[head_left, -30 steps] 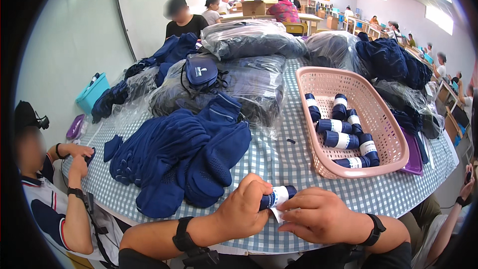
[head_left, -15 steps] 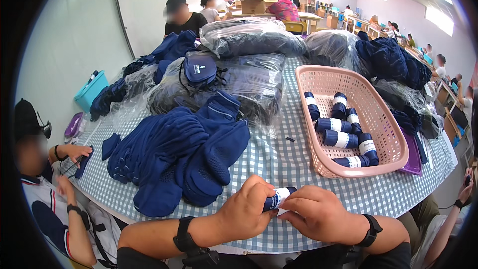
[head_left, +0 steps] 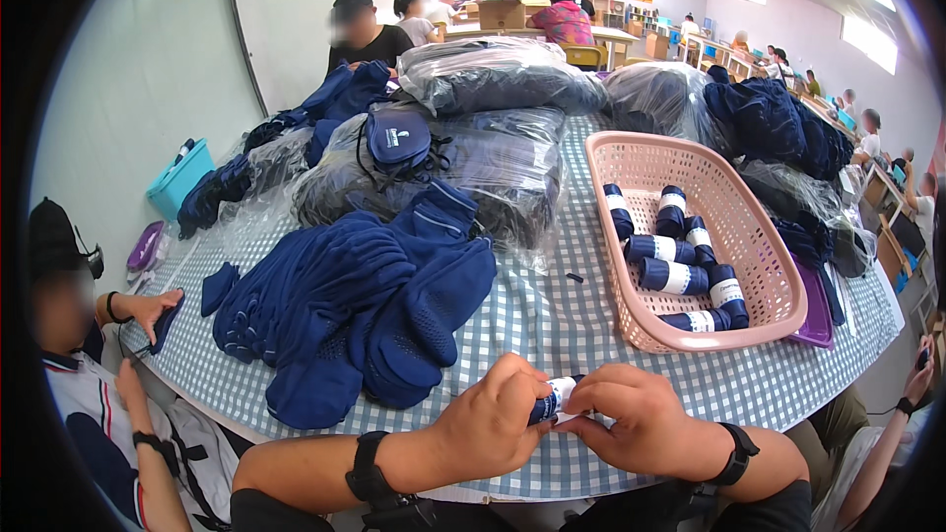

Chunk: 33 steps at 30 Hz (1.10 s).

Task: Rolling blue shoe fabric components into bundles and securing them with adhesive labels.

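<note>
A rolled navy sock bundle [head_left: 550,401] with a white band is gripped between the left hand [head_left: 493,426] and the right hand [head_left: 642,421], both closed on it. A pile of navy socks [head_left: 355,300] lies just beyond the left hand, and a pink basket [head_left: 759,236] of banded rolls is set beyond the right hand.

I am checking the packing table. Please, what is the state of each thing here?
Rolled sock: banded, held by both hands.
Left hand: gripping the roll.
Right hand: pinching its band.
Pink basket: partly filled with rolls.
Sock pile: loose, unrolled.
Plastic bags: full.
</note>
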Tool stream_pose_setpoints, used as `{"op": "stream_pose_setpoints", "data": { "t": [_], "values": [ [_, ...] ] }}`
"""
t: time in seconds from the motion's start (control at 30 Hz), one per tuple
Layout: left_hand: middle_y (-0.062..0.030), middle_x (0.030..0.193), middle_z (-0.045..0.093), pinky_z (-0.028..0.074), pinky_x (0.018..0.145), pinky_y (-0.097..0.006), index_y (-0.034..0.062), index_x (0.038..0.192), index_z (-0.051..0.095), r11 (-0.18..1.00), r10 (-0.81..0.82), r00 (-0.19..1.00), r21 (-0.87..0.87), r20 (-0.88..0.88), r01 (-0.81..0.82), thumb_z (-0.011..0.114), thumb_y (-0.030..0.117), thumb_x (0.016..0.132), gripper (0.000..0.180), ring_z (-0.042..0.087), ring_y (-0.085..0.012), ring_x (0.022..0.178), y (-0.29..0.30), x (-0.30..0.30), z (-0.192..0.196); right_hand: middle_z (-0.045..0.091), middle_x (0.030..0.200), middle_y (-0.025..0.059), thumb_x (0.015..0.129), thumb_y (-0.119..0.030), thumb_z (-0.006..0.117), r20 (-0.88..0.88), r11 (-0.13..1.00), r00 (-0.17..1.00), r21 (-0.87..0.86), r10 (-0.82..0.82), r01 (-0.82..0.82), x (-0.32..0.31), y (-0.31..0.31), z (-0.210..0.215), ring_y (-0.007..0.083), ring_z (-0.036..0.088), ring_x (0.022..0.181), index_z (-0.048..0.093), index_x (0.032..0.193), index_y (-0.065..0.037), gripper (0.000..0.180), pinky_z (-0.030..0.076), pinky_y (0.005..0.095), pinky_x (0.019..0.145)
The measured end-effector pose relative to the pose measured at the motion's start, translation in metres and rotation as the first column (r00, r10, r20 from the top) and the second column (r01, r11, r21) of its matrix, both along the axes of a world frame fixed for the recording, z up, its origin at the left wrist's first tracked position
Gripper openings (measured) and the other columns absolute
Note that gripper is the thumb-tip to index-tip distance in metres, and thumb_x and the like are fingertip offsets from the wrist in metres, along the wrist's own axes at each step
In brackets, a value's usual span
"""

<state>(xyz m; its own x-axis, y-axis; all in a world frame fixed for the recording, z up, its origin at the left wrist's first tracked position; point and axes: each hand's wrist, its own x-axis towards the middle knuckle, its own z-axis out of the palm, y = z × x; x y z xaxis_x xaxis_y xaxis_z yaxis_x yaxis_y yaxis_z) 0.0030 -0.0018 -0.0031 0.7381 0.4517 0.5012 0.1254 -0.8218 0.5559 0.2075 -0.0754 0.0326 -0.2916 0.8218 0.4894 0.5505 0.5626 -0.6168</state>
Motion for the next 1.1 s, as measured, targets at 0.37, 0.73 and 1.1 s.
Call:
{"op": "stream_pose_setpoints", "data": {
  "t": [0.37, 0.73, 1.1],
  "values": [
    [-0.0231, 0.109, 0.054, 0.055, 0.073, -0.037, -0.0017, 0.111, 0.044, 0.999, -0.001, 1.0, 0.038, 0.013, 0.001, 0.08, 0.0, 0.072, 0.053, 0.063, -0.0337, 0.092, 0.0, 0.0005, 0.0007, 0.064, 0.091, 0.0108, 0.075, -0.004, 0.079, 0.038, 0.999, 0.999, 0.032, 0.013, -0.014, -0.0013, -0.0027, 0.0001, 0.0297, 0.064, 0.081, 0.066, 0.088, -0.004, 0.019, 0.053, 0.0391, 0.07],
    [-0.0226, 0.108, 0.054, 0.057, 0.076, -0.037, -0.0042, 0.108, 0.048, 0.995, -0.007, 0.999, 0.097, 0.036, 0.003, 0.076, 0.0, 0.074, 0.044, 0.066, -0.0354, 0.096, -0.0019, -0.0004, 0.003, 0.064, 0.09, 0.0115, 0.075, -0.002, 0.078, 0.034, 0.999, 0.999, 0.052, 0.012, -0.014, -0.0033, -0.0046, 0.0025, 0.0305, 0.064, 0.082, 0.065, 0.088, -0.004, 0.018, 0.053, 0.04, 0.072],
    [-0.0239, 0.108, 0.055, 0.055, 0.074, -0.036, -0.0021, 0.11, 0.044, 0.998, 0.009, 1.0, 0.059, 0.026, -0.01, 0.081, -0.001, 0.07, 0.055, 0.064, -0.0344, 0.092, -0.0004, -0.0003, 0.0014, 0.061, 0.086, 0.0101, 0.073, -0.002, 0.079, 0.102, 0.982, 0.995, 0.188, -0.018, -0.001, 0.0011, -0.0023, 0.0014, 0.0292, 0.062, 0.078, 0.063, 0.083, -0.004, 0.019, 0.051, 0.0384, 0.069]
  ]
}}
